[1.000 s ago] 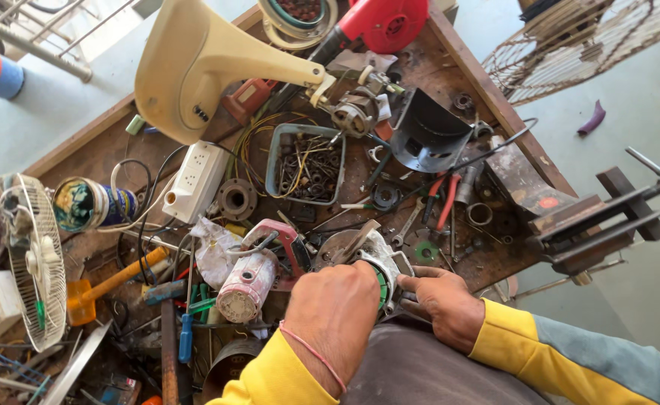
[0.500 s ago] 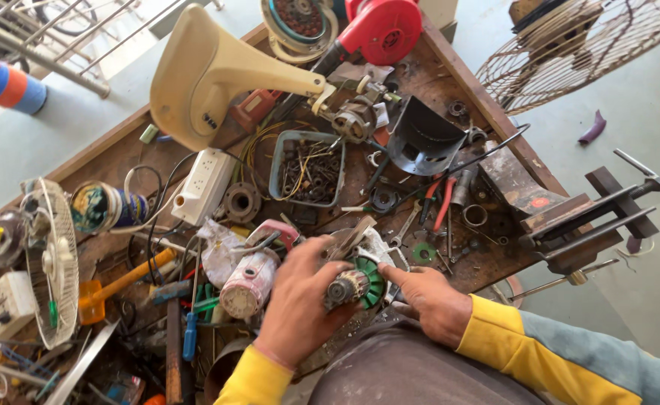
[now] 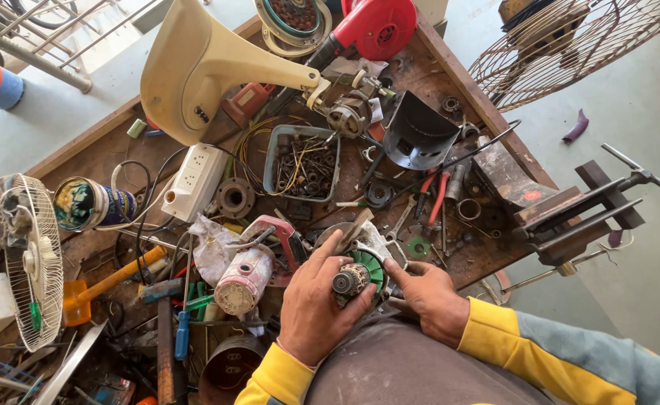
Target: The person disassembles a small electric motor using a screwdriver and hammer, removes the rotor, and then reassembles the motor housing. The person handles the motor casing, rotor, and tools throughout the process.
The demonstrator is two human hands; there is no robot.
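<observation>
A small fan motor (image 3: 358,275) with a green winding holder and a metal bearing hub rests at the near edge of the wooden workbench (image 3: 112,154). My left hand (image 3: 311,307) wraps around its left side, thumb up along the top. On the motor's right edge, my right hand (image 3: 429,294) presses with its fingertips. Both arms wear yellow sleeves.
Beside the motor lie a pink-white motor (image 3: 245,279), a white power strip (image 3: 195,181), a tray of scrap wire (image 3: 302,163), red pliers (image 3: 439,199) and an orange hammer (image 3: 105,283). A cream fan base (image 3: 202,64) stands behind; a vise (image 3: 570,217) is at right.
My left hand has shifted off the top of the motor to its left side, uncovering the green winding and hub. The camera view has drifted slightly.
</observation>
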